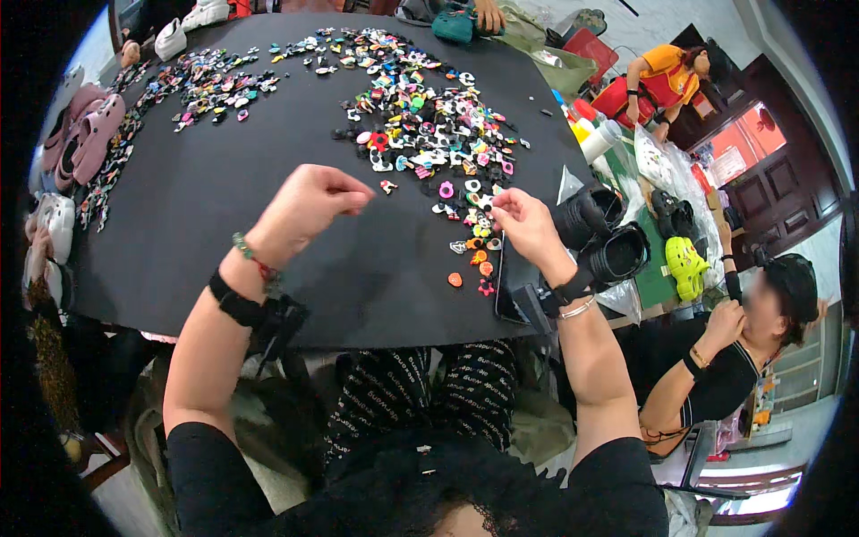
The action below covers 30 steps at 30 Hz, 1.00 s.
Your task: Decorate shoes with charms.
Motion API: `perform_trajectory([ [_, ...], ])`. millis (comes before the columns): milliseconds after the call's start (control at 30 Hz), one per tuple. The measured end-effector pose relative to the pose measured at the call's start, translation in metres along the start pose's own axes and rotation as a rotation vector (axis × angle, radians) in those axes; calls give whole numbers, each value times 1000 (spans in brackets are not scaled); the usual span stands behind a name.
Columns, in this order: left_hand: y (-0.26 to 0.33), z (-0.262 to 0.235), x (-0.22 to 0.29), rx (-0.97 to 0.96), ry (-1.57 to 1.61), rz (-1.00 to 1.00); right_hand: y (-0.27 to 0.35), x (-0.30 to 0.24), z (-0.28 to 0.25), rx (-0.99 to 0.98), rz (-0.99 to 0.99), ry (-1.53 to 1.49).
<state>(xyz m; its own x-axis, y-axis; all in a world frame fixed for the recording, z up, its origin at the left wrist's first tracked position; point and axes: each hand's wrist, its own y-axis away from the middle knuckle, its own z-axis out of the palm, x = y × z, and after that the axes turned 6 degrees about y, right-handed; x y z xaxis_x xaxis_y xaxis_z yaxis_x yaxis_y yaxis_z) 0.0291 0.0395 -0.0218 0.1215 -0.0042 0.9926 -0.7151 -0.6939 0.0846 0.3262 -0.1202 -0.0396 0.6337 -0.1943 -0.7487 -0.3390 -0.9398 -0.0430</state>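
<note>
Small colourful shoe charms (420, 103) lie in a wide heap across the black table (215, 304). My left hand (309, 204) hovers over the table with fingertips pinched together; whatever they hold, if anything, is hidden. Just right of those fingertips lies a small red and white charm (387, 186). At the heap's near right end is my right hand (530, 225), thumb and fingertips drawn together beside several charms; I cannot make out what is between them. Below it lie orange charms (480, 256) and a pink-red charm (486, 287).
A pair of black clogs (617, 251) stands right of my right hand, beside a dark flat device (512, 291). Pink clogs (94, 130) and white clogs (55, 224) line the left edge. One person in black (725, 358) sits at right; another in red and yellow (658, 85) works farther back.
</note>
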Motion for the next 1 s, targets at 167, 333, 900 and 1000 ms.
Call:
perform_trajectory([
  [167,-28,45,-9,-188,499,-167,6,-18,6,225,-459,595],
  [333,-30,58,-30,-233,659,-326,11,-9,10,213,-370,773],
  [900,-26,59,-37,-248,440,-327,26,-22,38,-7,-537,632],
  [1000,-27,59,-39,-217,507,-323,28,-26,36,16,-454,585],
])
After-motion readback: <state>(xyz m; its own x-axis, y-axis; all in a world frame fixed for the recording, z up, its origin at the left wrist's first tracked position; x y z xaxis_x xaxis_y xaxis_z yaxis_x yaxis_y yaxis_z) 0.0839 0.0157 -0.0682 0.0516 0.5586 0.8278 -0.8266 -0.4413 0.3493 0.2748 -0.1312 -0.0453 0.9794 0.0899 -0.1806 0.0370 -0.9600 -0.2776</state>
